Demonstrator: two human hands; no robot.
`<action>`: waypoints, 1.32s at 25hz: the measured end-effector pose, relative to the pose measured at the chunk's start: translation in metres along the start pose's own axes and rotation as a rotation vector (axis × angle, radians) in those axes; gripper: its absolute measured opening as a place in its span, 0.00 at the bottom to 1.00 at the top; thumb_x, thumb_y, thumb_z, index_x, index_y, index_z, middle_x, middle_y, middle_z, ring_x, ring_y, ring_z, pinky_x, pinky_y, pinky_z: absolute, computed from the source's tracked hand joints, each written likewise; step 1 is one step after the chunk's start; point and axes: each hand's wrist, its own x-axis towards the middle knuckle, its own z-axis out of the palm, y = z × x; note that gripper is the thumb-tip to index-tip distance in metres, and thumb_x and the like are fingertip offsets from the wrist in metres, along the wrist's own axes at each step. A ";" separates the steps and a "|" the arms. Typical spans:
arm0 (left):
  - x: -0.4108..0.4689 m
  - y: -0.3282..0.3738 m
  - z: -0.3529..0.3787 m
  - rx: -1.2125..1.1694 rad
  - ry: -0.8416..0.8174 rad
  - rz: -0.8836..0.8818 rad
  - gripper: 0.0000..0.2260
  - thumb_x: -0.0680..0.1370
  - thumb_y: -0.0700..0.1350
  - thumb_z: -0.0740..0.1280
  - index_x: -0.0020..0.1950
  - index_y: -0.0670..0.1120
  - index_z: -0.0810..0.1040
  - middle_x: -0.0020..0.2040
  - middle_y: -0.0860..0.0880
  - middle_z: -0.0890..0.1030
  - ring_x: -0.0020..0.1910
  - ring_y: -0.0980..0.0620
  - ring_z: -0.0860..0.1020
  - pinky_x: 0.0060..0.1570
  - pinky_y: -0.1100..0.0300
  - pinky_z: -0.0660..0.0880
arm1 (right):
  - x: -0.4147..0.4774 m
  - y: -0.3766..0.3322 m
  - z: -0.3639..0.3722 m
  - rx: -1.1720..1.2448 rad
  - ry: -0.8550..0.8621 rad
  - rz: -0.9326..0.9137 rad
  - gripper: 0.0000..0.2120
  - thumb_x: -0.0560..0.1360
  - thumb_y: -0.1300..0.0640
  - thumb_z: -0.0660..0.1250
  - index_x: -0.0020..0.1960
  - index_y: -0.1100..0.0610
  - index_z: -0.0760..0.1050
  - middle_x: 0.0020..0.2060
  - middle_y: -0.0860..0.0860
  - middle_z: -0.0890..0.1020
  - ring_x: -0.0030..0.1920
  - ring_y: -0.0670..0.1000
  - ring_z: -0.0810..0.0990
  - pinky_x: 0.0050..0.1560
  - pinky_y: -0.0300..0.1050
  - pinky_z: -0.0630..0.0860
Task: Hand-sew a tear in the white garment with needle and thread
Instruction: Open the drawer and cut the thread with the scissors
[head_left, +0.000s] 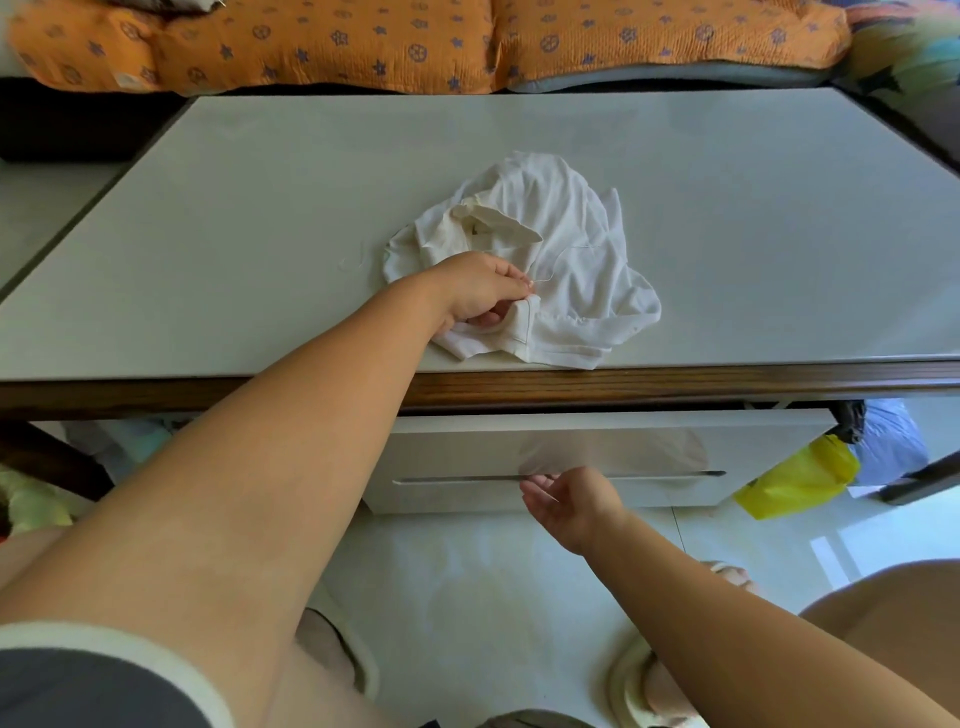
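One view, head camera: one white garment is seen crumpled on the table, near its front edge and about mid-width. No clear long axis is shown by the heap; a stitched hem fold is stood up at the near side, running near to far. One thread is laid across the cloth, mostly left to right. Two hands counted. The hem fold is gripped by the left hand. The right hand is held palm-up below the table edge, before one drawer; whether anything is pinched cannot be told. One yellow bag is seen at right
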 end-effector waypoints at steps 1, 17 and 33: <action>0.000 0.000 0.001 -0.002 -0.009 -0.003 0.08 0.81 0.44 0.67 0.57 0.43 0.80 0.38 0.52 0.77 0.34 0.59 0.72 0.33 0.70 0.73 | 0.000 0.002 -0.002 -0.006 0.005 -0.006 0.23 0.76 0.74 0.44 0.64 0.69 0.70 0.46 0.61 0.80 0.44 0.57 0.82 0.40 0.46 0.78; 0.000 0.001 -0.002 -0.064 -0.056 -0.033 0.06 0.80 0.42 0.67 0.56 0.44 0.80 0.39 0.51 0.79 0.33 0.59 0.75 0.33 0.69 0.76 | -0.112 -0.066 0.036 -1.522 -0.126 -0.636 0.13 0.82 0.60 0.58 0.57 0.54 0.81 0.47 0.49 0.84 0.45 0.50 0.80 0.45 0.41 0.75; 0.003 -0.003 -0.007 -0.161 -0.080 -0.020 0.07 0.80 0.41 0.67 0.57 0.43 0.79 0.39 0.51 0.79 0.32 0.59 0.77 0.33 0.67 0.77 | -0.031 -0.033 0.055 -2.499 0.015 -0.579 0.11 0.79 0.56 0.63 0.60 0.57 0.76 0.56 0.53 0.80 0.56 0.55 0.80 0.46 0.44 0.70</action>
